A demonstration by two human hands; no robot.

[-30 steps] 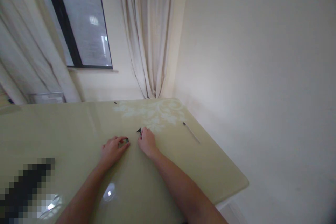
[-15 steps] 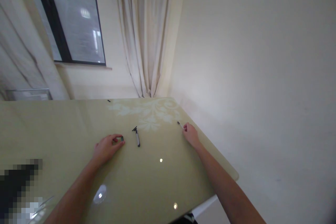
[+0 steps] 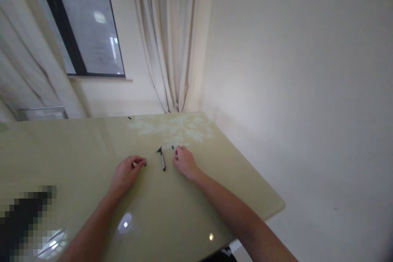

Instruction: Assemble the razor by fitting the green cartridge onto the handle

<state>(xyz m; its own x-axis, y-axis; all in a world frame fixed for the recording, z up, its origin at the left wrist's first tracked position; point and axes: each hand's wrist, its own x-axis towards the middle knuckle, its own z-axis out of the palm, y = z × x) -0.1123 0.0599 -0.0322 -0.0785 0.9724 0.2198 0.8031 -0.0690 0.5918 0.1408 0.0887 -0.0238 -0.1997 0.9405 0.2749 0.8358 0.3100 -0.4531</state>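
Observation:
A razor (image 3: 162, 160) with a grey and black handle lies on the table between my hands, its head pointing away from me. To its left, my left hand (image 3: 126, 174) pinches a small dark piece (image 3: 145, 163) between thumb and fingers; its exact kind is too small to tell. On the razor's right, my right hand (image 3: 185, 161) is closed on a thin light stick with a dark tip (image 3: 172, 147). Most of that stick is hidden by the fingers. Neither hand touches the razor.
A glossy pale green table (image 3: 92, 147) with a white leaf pattern fills the lower view. Near its far edge lies a small black piece (image 3: 129, 118). A pixelated dark shape (image 3: 24, 208) covers the lower left. Curtains (image 3: 172, 41), a window and a bare wall stand behind.
My right hand has moved left with the dark-tipped stick, from the table's right edge to beside the razor. My left hand has turned the small dark piece slightly and keeps hold of it.

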